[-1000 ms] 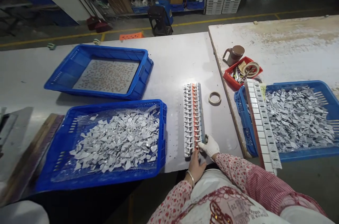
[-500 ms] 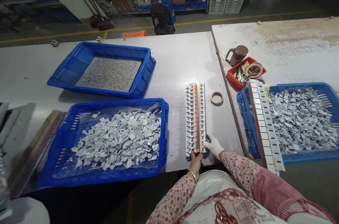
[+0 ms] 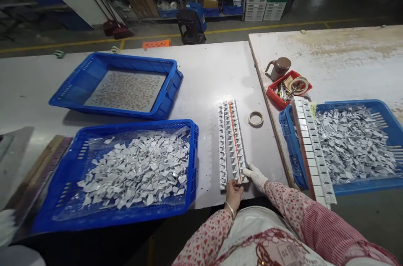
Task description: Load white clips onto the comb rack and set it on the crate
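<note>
Two long strips lie lengthwise before me, lined with small pale grey pointed pieces. The right strip (image 3: 234,142) has a thin orange-red line between its rows of points; the left strip (image 3: 222,148) lies close alongside. My left hand (image 3: 234,195), bare with a bracelet at the wrist, has its fingers closed on the near end of the right strip. My right hand (image 3: 256,177), in a white glove, grips the same strip from its right side near that end. The undersides of the strips and some fingertips are hidden. A roll of tape (image 3: 255,119) lies to the right.
At left, a blue tray (image 3: 195,152) holds many loose grey-white pieces; another blue tray (image 3: 171,85) stands behind it. At right are a lighter blue tray (image 3: 285,131) of pieces, with a long tiled bar (image 3: 307,144) across it, a red box (image 3: 277,101) and a brown mug (image 3: 280,68).
The right strip has turned in my hands: its wide orange band now shows as a thin line between two rows of points. Its near end has shifted slightly right.
</note>
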The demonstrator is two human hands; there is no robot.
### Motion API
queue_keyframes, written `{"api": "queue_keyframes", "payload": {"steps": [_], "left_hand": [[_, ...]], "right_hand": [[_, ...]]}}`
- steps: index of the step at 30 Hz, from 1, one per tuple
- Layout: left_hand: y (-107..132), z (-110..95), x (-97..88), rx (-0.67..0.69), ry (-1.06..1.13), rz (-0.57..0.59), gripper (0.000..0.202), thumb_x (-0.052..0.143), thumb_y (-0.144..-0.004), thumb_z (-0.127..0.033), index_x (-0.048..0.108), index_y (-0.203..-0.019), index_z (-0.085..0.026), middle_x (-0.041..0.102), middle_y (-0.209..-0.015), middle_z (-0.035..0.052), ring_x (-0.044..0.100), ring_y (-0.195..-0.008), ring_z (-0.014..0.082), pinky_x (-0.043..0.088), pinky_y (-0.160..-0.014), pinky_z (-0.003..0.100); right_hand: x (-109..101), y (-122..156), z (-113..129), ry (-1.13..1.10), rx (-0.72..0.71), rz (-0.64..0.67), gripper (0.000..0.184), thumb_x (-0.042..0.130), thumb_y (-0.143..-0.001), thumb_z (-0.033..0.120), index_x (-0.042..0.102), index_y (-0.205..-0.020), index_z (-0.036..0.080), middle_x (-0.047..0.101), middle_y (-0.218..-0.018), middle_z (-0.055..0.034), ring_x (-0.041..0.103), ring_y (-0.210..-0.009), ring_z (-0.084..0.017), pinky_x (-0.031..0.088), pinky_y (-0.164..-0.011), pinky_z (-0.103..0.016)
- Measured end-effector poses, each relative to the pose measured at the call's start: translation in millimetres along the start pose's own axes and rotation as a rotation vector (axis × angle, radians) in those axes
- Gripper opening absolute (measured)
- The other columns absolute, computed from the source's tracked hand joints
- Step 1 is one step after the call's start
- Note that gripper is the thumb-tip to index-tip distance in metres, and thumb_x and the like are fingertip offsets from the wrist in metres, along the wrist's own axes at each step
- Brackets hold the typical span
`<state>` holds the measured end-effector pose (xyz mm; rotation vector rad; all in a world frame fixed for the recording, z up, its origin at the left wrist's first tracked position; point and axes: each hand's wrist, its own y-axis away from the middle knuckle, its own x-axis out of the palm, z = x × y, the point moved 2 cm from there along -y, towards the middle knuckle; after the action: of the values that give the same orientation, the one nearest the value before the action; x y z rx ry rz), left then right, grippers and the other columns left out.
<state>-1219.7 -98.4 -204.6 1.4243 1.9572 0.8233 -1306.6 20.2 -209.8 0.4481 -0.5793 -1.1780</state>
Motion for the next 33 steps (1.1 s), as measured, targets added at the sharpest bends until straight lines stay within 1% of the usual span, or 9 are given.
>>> {"api": "queue_keyframes", "payload": {"steps": [4, 9, 17, 20, 24, 26, 29, 31, 33], "left_hand": [[7.0, -20.1, -9.3, 0.199, -0.106, -0.025, 0.052, 0.061, -0.076, -0.035, 0.049, -0.122, -0.013, 0.051, -0.089, 0.004, 0.051, -0.071, 0.0132, 0.046, -0.072, 0.027], [35.0, -71.0, -10.1, 0.455, -0.405, 0.014, 0.045, 0.052, -0.083, -0.039, 0.054, -0.118, -0.012, 0.054, -0.085, 0.0053, 0.053, -0.073, 0.0165, 0.044, -0.069, 0.028], [63.8, -138.6, -20.2, 0.516, -0.888, -0.023, 0.047, 0.046, -0.088, -0.049, 0.054, -0.124, -0.019, 0.067, -0.079, 0.0057, 0.063, -0.075, 0.0231, 0.039, -0.065, 0.029], [74.6, -153.8, -24.9, 0.615, -0.88, 0.014, 0.051, 0.045, -0.088, -0.05, 0.053, -0.128, -0.019, 0.068, -0.082, 0.0068, 0.063, -0.074, 0.0222, 0.039, -0.064, 0.029], [80.2, -159.6, -37.3, 0.661, -0.504, 0.033, 0.054, 0.043, -0.088, -0.053, 0.056, -0.123, -0.014, 0.053, -0.061, -0.0003, 0.052, -0.057, 0.015, 0.038, -0.059, 0.025], [74.8, -157.0, -47.8, 0.579, -0.258, 0.02, 0.059, 0.048, -0.083, -0.06, 0.059, -0.117, -0.012, 0.049, -0.061, -0.0013, 0.049, -0.056, 0.0131, 0.039, -0.055, 0.024], [66.4, -153.5, -61.4, 0.427, -0.02, -0.01, 0.072, 0.063, -0.063, -0.07, 0.064, -0.105, -0.011, 0.054, -0.062, 0.0, 0.052, -0.057, 0.0141, 0.043, -0.054, 0.025], [64.7, -156.3, -63.0, 0.37, 0.01, -0.056, 0.075, 0.068, -0.052, -0.074, 0.066, -0.098, -0.015, 0.061, -0.067, 0.0028, 0.059, -0.062, 0.0187, 0.048, -0.058, 0.029], [62.9, -167.2, -56.1, 0.353, -0.051, -0.161, 0.067, 0.061, -0.057, -0.077, 0.067, -0.096, -0.023, 0.067, -0.079, 0.004, 0.065, -0.073, 0.0242, 0.052, -0.064, 0.035]], "right_hand": [[7.4, 12.8, 5.0, -0.389, 0.087, 0.091, 0.044, 0.064, -0.079, 0.041, 0.057, -0.114, 0.017, 0.071, -0.1, -0.0081, 0.068, -0.084, -0.02, 0.055, -0.075, -0.034], [20.5, 24.4, 20.7, -0.806, 0.185, 0.047, 0.037, 0.061, -0.083, 0.046, 0.065, -0.1, 0.014, 0.073, -0.086, -0.0075, 0.069, -0.078, -0.02, 0.055, -0.075, -0.035], [42.0, 37.1, 71.2, -1.14, 0.189, 0.147, 0.033, 0.057, -0.088, 0.041, 0.065, -0.102, 0.013, 0.073, -0.092, -0.0067, 0.068, -0.086, -0.018, 0.055, -0.08, -0.034], [44.7, 41.6, 79.9, -1.218, 0.187, 0.116, 0.027, 0.057, -0.088, 0.037, 0.065, -0.1, 0.014, 0.073, -0.09, -0.0055, 0.068, -0.083, -0.017, 0.055, -0.079, -0.033], [42.1, 46.1, 87.0, -1.279, 0.234, 0.162, 0.029, 0.055, -0.088, 0.04, 0.065, -0.098, 0.015, 0.073, -0.093, -0.0073, 0.067, -0.088, -0.019, 0.054, -0.079, -0.036], [38.8, 46.0, 91.5, -1.263, 0.245, 0.229, 0.033, 0.054, -0.087, 0.044, 0.064, -0.1, 0.015, 0.072, -0.097, -0.0088, 0.066, -0.093, -0.02, 0.053, -0.08, -0.036], [29.5, 47.4, 101.6, -1.084, 0.068, 0.298, 0.035, 0.054, -0.085, 0.046, 0.064, -0.101, 0.016, 0.071, -0.098, -0.0087, 0.065, -0.094, -0.019, 0.052, -0.079, -0.035], [20.6, 56.2, 111.3, -0.728, -0.147, 0.335, 0.034, 0.054, -0.085, 0.047, 0.063, -0.101, 0.018, 0.07, -0.096, -0.0079, 0.065, -0.092, -0.02, 0.053, -0.075, -0.037], [10.8, 73.1, 122.5, -0.149, -0.358, 0.334, 0.033, 0.051, -0.088, 0.049, 0.062, -0.105, 0.022, 0.068, -0.098, -0.006, 0.065, -0.089, -0.022, 0.054, -0.069, -0.038]]}}
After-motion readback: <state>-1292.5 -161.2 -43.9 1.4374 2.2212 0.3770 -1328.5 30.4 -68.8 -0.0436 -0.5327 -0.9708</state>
